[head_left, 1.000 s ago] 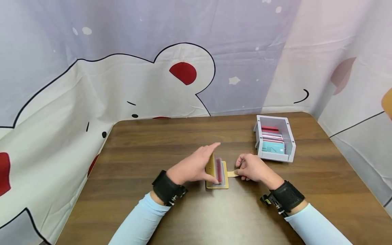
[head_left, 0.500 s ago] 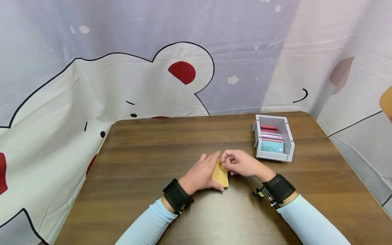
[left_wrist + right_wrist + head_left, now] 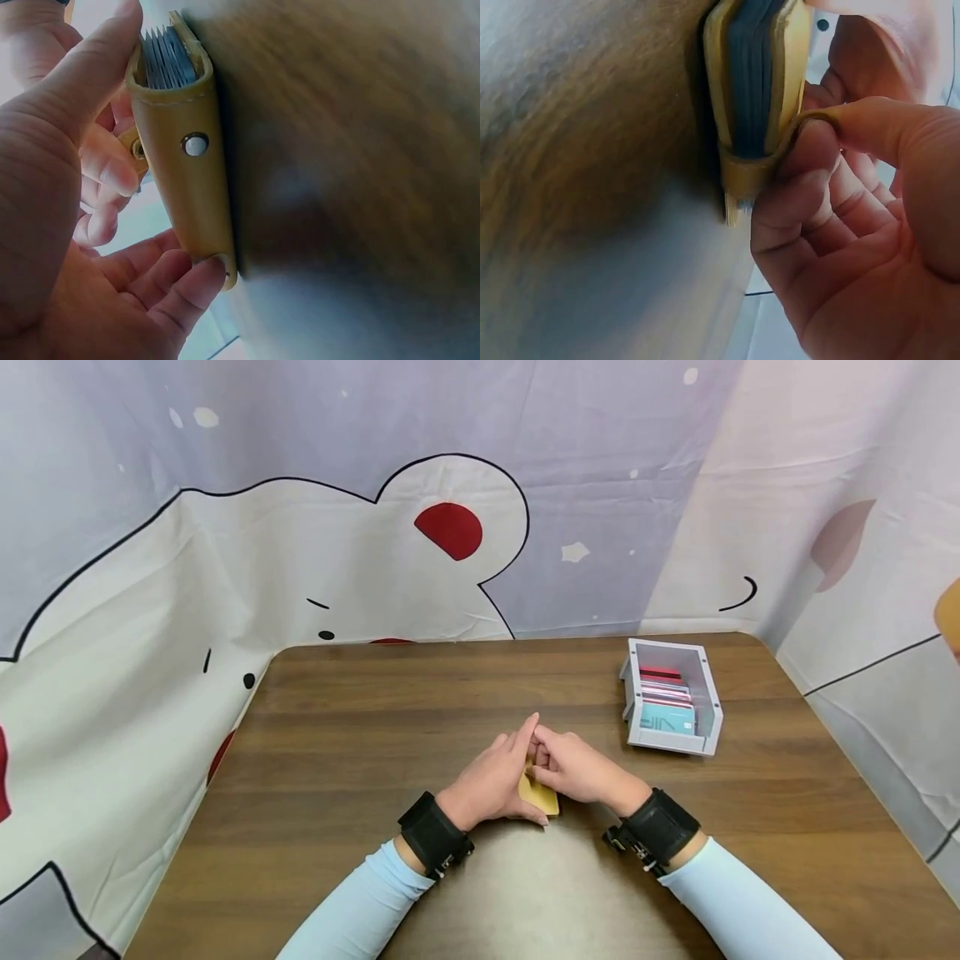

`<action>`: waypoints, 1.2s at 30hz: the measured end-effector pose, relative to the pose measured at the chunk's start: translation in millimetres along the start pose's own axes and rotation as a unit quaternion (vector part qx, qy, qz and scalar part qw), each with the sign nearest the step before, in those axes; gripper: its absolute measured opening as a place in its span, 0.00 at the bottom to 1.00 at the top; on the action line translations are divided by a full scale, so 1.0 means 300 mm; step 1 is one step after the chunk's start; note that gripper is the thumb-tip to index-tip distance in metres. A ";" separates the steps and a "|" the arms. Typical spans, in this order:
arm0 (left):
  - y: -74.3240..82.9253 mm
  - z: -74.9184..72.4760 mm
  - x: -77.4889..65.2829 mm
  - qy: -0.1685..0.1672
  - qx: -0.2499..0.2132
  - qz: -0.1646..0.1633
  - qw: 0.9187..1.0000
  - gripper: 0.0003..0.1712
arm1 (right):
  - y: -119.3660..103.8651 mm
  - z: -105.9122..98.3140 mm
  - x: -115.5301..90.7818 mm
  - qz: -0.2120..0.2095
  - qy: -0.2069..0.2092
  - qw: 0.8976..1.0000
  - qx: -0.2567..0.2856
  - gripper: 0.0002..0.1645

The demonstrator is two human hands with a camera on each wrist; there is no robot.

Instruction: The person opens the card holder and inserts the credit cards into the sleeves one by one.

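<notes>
A tan leather card holder [image 3: 543,798] lies closed on the table, partly covered by both hands. Its spine with a silver snap stud [image 3: 195,145] faces the left wrist camera, and a stack of thin sleeves [image 3: 163,60] shows between the covers. My left hand [image 3: 486,783] holds the holder across its two ends, thumb at one and fingertips at the other. Between thumb and index finger, my right hand [image 3: 583,768] pinches the end of the strap [image 3: 747,174], which wraps round the open side and over the upper cover.
Toward the back right stands a grey open box [image 3: 677,745] with several upright cards [image 3: 666,718], a teal one in front. The wooden table [image 3: 375,710] runs back to a printed cloth [image 3: 315,560].
My left hand has folded the raised cover down over the sleeves. The strap, first stretched out to the right, has come up and over the cover with my right hand, moving left.
</notes>
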State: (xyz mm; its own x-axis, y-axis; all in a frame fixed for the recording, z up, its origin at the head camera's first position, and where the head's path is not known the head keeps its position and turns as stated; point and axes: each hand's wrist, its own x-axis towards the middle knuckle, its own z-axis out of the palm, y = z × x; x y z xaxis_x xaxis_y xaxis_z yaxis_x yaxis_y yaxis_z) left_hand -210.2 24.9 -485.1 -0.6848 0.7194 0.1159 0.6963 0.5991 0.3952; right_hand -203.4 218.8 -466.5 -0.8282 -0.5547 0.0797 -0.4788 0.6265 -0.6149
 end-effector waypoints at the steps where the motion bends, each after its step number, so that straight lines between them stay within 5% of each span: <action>1: 0.000 -0.001 0.000 -0.001 -0.002 -0.001 1.000 0.86 | 0.001 -0.002 0.001 0.000 -0.005 1.000 0.007 0.13; 5: 0.000 -0.005 0.001 -0.003 -0.012 -0.007 1.000 0.85 | 0.015 -0.024 0.002 0.021 -0.050 0.996 0.075 0.11; 10: 0.000 -0.005 0.001 -0.008 -0.016 -0.014 1.000 0.85 | 0.042 -0.047 0.010 0.069 -0.114 0.972 0.194 0.12; 14: 0.003 -0.001 -0.002 -0.011 -0.016 -0.015 1.000 0.84 | 0.057 -0.054 0.015 0.079 -0.132 0.959 0.240 0.14; 27: 0.026 -0.006 0.004 -0.023 -0.031 -0.017 0.999 0.82 | 0.052 -0.030 0.002 0.138 -0.036 0.983 0.118 0.16; 36: 0.027 -0.019 0.000 -0.037 -0.035 -0.028 0.998 0.82 | 0.074 -0.015 -0.004 0.169 -0.013 0.981 0.095 0.21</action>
State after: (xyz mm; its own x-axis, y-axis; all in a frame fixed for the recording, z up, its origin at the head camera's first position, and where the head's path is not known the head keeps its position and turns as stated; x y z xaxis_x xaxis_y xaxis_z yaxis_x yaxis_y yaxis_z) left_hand -205.8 27.7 -476.7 -0.7027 0.7111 0.0252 0.6390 0.6150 0.4620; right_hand -214.4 236.0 -476.7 -0.9214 -0.3486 -0.1719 -0.1137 0.6646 -0.7385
